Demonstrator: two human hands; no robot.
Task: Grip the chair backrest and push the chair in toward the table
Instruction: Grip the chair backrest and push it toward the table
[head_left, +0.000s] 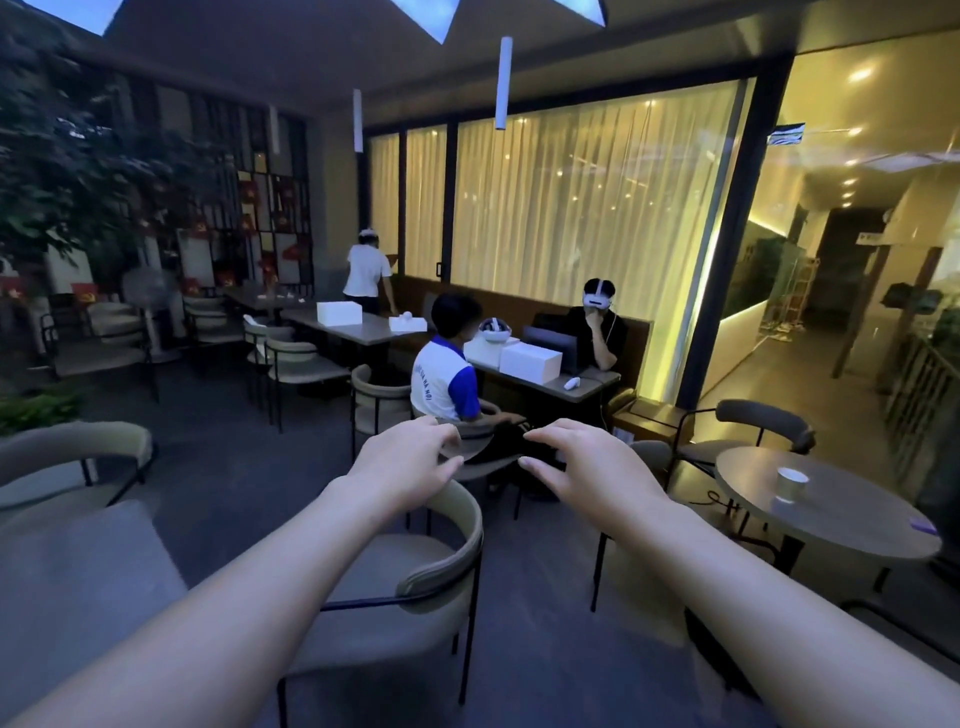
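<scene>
A chair with a curved beige backrest (462, 525) and a grey seat stands just below my outstretched arms, its black metal legs on the dark floor. My left hand (402, 470) hovers over the top of the backrest, fingers spread and curled, holding nothing. My right hand (582, 467) is raised to the right of the backrest, also open with fingers apart, clear of the chair. A grey table (78, 561) lies at the lower left, beside the chair's seat. A round table (831, 499) stands to the right.
A paper cup (790, 483) stands on the round table, with a dark chair (763, 421) behind it. Ahead, a seated person in a white and blue shirt (444, 382) faces another at a long table with white boxes. More chairs line the left.
</scene>
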